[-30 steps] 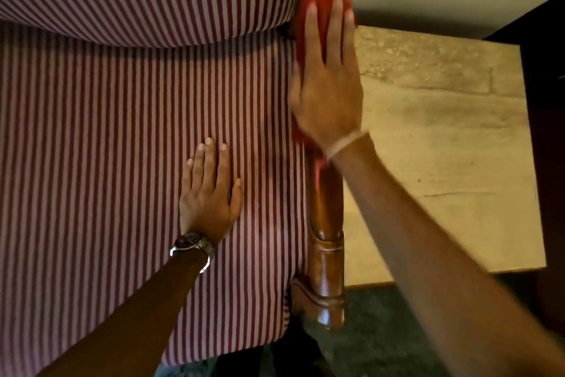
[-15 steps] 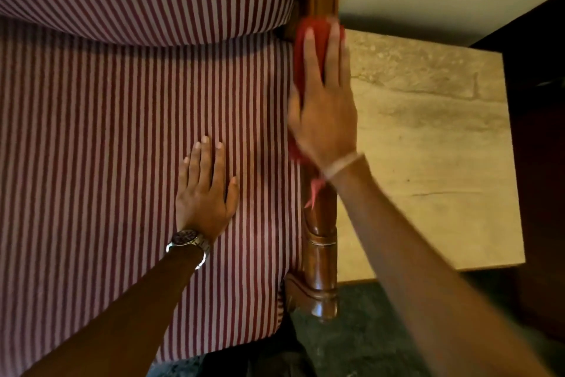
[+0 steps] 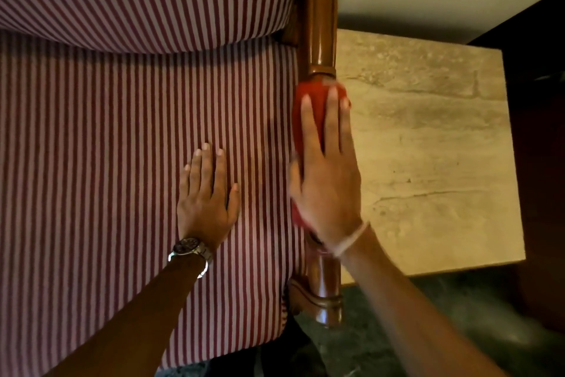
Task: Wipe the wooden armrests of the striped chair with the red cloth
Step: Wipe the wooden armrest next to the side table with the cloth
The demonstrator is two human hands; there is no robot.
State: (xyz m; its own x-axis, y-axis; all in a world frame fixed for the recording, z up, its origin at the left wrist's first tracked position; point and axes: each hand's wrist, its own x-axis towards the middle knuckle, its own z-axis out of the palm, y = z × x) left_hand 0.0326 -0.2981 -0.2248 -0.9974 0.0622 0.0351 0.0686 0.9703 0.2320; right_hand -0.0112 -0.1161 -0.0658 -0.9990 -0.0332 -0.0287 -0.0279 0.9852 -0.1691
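Note:
The striped chair [image 3: 107, 138] fills the left of the head view, with red and white stripes on seat and backrest. Its glossy wooden right armrest [image 3: 319, 25] runs from the top down to a carved front end. My right hand [image 3: 328, 181] lies flat along the armrest's middle and presses the red cloth [image 3: 316, 98] onto the wood; the cloth shows past my fingertips and at my palm's left edge. My left hand [image 3: 206, 196], with a wristwatch, rests flat on the seat cushion just left of the armrest, fingers together, holding nothing. The left armrest is out of view.
A beige stone-topped side table [image 3: 428, 147] stands right beside the armrest. Dark wooden furniture [image 3: 538, 132] borders the table on the right. A pale wall is at the top right, and dark floor [image 3: 428, 331] shows below the table.
My right hand has slid the red cloth down the armrest toward me, uncovering the upper part of the wood. My left hand has stayed put on the seat.

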